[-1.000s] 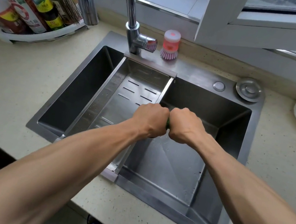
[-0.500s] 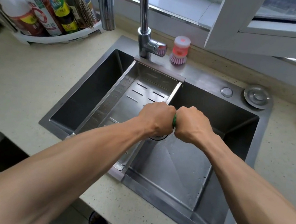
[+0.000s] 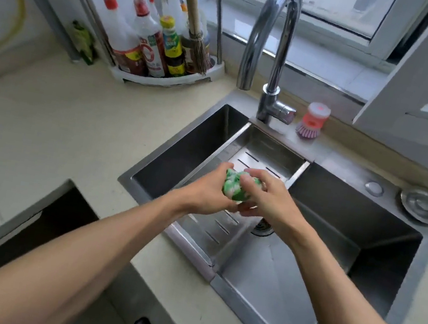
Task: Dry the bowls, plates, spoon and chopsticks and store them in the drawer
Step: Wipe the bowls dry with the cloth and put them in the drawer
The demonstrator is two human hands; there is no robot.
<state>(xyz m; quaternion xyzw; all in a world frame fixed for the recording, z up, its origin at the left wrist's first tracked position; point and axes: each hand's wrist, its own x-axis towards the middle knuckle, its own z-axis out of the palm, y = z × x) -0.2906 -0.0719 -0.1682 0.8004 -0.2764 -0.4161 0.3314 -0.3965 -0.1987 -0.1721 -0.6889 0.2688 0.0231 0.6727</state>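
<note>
Steel sink (image 3: 379,244) set in the pale table (image 3: 43,135), with a slotted drain tray (image 3: 261,155) across it. Above the tray, both forearms reach forward. The left hand (image 3: 208,191) cups a bunched green-and-white cloth (image 3: 234,186) from below; the right hand (image 3: 272,196) curls over it, both grips pinching the cloth between them.

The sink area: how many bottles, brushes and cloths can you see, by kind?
Bottles in the corner rack: cannot tell exactly, they overlap
Pink dish brush: 1
Straw brush: 1
Green cloth, held by both hands: 1
Total without bottles: 3
</note>
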